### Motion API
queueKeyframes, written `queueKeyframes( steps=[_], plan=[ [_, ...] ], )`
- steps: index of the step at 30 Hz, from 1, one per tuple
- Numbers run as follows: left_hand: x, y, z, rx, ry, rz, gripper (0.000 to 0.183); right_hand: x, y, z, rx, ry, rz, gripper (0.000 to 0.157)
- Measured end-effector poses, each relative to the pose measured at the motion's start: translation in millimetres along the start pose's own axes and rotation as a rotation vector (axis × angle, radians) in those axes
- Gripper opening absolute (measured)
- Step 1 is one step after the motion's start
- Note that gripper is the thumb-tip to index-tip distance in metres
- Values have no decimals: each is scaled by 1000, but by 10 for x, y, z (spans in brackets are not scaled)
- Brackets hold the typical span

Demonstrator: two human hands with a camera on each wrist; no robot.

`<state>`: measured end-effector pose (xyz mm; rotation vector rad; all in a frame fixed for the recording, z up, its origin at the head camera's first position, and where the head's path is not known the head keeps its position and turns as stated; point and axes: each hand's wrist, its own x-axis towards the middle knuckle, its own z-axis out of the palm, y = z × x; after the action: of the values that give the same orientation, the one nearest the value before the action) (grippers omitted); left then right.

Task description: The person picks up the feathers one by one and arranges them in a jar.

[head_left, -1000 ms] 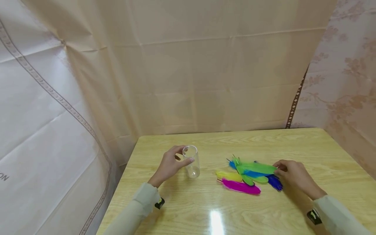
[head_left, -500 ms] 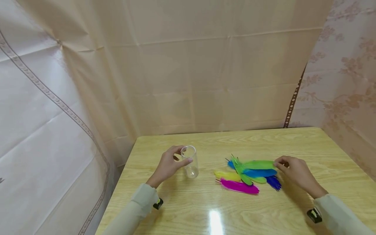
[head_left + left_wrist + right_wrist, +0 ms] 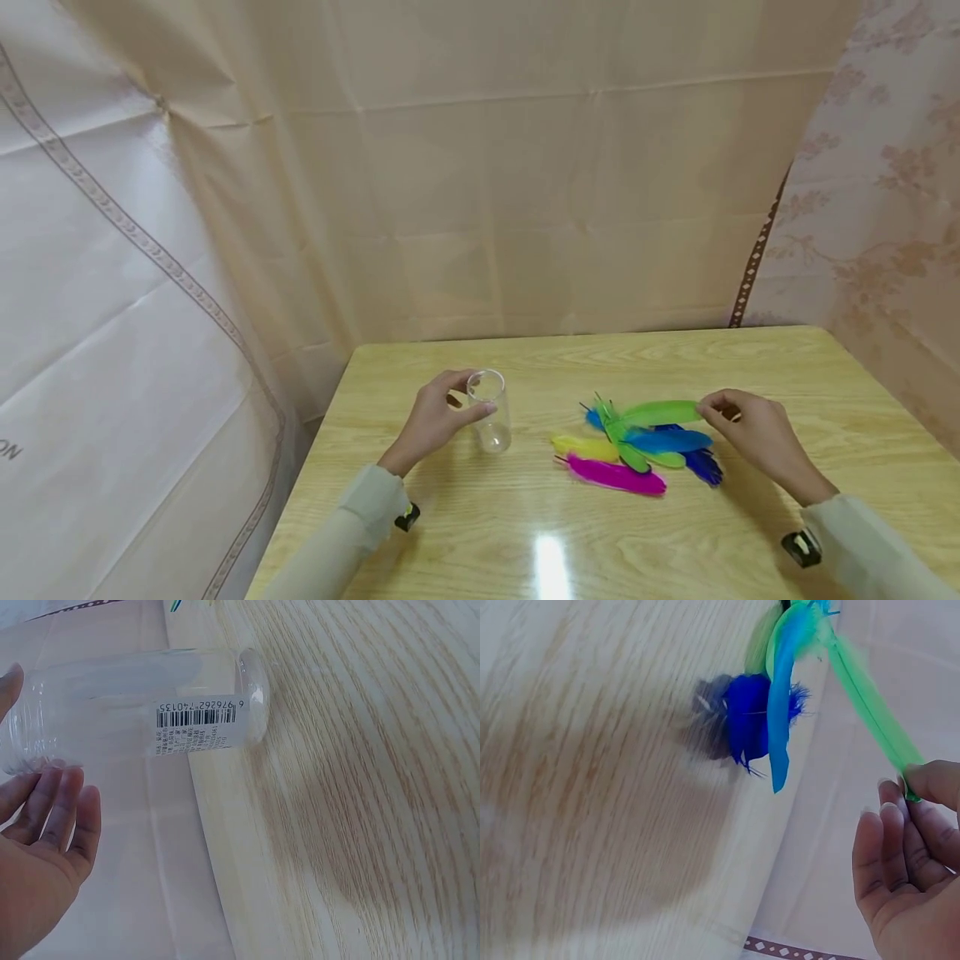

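My left hand [image 3: 438, 419] grips a clear glass jar [image 3: 495, 429] near its open top, thumb on one side and fingers on the other. The jar stands upright on the table; a label with a barcode [image 3: 196, 720] shows on it in the left wrist view. My right hand [image 3: 757, 433] pinches the tip of a long green feather [image 3: 662, 412] between thumb and forefinger. That feather's tip is raised, its other end at the pile. Under and beside it lie a light blue feather [image 3: 670, 440], a dark blue feather [image 3: 703, 467], a yellow feather [image 3: 585, 448] and a magenta feather [image 3: 615, 477].
The feathers lie on a wood-grain table [image 3: 450, 550], to the right of the jar. Beige cloth [image 3: 525, 208] hangs behind the table's far edge, white cloth [image 3: 112, 375] at the left and flowered cloth [image 3: 900, 233] at the right.
My right hand has risen slightly with the green feather's tip, which now stands apart from the light blue feather. The left hand and jar stay in place.
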<state>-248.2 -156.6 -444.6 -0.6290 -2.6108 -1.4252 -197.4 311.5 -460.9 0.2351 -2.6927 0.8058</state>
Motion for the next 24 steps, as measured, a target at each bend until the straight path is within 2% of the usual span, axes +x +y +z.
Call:
queueKeyframes(
  steps=[16,24],
  plan=[
    [31,-13,20,0,0,3,60,72,-114,-65,17,78,-44,16],
    [14,-13,9,14,-9,-3,57,129,-195,-64,39,74,-64,15]
  ],
)
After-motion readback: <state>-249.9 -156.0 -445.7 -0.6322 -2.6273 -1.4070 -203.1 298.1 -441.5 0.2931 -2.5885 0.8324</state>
